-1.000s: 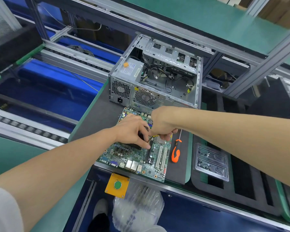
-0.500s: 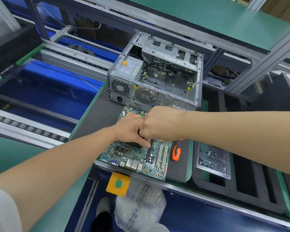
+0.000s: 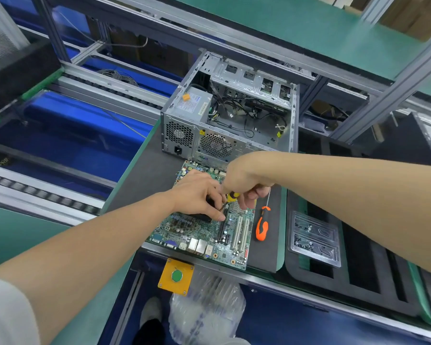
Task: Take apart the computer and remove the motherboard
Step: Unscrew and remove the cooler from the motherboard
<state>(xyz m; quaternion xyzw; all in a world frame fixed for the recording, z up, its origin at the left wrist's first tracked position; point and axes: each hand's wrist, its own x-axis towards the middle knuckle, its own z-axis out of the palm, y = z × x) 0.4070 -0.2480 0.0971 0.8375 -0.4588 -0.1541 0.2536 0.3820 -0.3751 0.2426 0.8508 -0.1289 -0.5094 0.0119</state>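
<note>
The green motherboard [image 3: 202,235] lies flat on the dark mat [image 3: 144,178] in front of the open grey computer case [image 3: 224,115]. My left hand [image 3: 197,195] presses down on the board's middle, fingers over a black part. My right hand [image 3: 246,180] is closed around a small yellow-and-black screwdriver [image 3: 232,196], its tip angled down at the board beside my left fingers. What the tip touches is hidden.
An orange-handled screwdriver [image 3: 262,226] lies on the mat right of the board. A clear plastic tray [image 3: 315,239] with small parts sits on black foam further right. A yellow box with a green button [image 3: 176,275] hangs below the bench edge, above a plastic bag [image 3: 207,310].
My right hand has lifted slightly and turned, so the yellow screwdriver handle now shows under it. My left hand stays pressed on the board.
</note>
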